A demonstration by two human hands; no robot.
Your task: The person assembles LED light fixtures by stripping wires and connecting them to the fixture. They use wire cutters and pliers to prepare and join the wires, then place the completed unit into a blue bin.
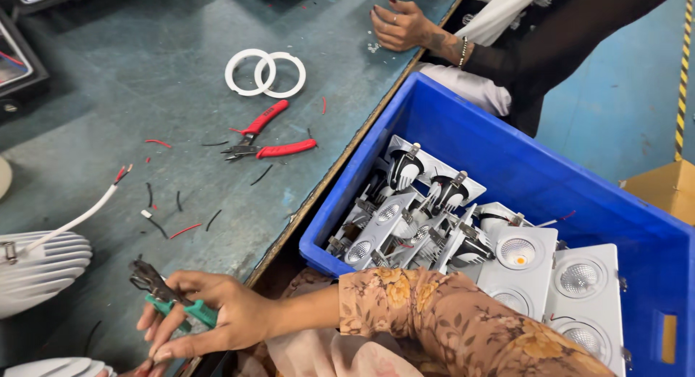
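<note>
green-handled pliers (170,299) sit in the right hand (217,315), fingers curled round the handles, low over the grey-green table (145,73) near its front edge. left hand is barely in view at the bottom edge; cannot tell its state. red-handled cutters (268,134) and two white rings (264,73) lie farther up. blue crate (507,152) of light fittings (449,225) stands just beside the table.

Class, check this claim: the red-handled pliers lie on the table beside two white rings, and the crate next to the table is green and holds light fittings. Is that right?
Not quite. The head view shows the crate is blue, not green. The rest holds: the red-handled pliers lie on the table beside two white rings, and the crate holds light fittings.
</note>
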